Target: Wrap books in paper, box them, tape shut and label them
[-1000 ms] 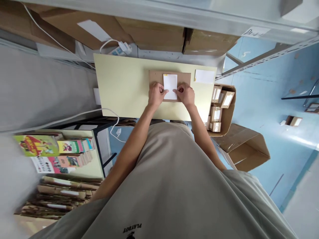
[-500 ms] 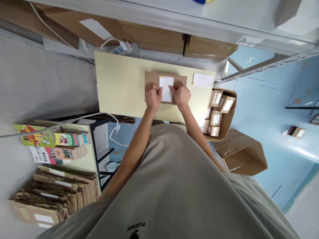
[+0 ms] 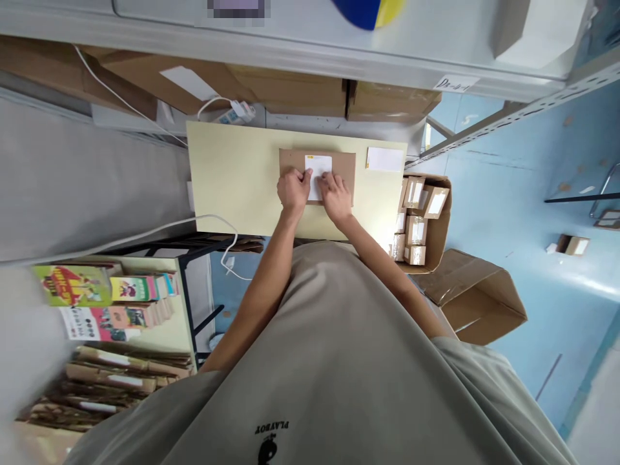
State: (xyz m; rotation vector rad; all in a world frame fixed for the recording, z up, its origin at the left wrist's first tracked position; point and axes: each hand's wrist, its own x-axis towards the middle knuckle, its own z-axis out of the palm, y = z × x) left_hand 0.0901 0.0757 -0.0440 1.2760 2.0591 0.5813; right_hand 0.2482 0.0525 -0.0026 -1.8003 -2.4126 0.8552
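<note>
A flat brown cardboard box (image 3: 345, 169) lies on the pale yellow tabletop (image 3: 232, 174). On the middle of its upper face is a white label (image 3: 318, 163) with a small yellow mark at the top. My left hand (image 3: 293, 190) has its fingers curled and its thumb at the label's left edge, apparently pinching it. My right hand (image 3: 336, 195) rests on the label's right part, fingers bent but somewhat apart and touching the paper. My hands cover the lower sides of the label and part of the box. Another white label (image 3: 384, 159) lies near the table's right end.
Right of the table stands an open carton (image 3: 440, 239) with several small labelled boxes. Beyond it is another open carton (image 3: 484, 303). A metal shelf (image 3: 290, 55) overhangs the far side. At left, a white cable (image 3: 145, 232) passes near books (image 3: 72, 287) and folded cardboard (image 3: 106, 381).
My right hand has moved left from the label's right edge onto its face. My left hand stays at the left edge. The camera view has shifted slightly.
</note>
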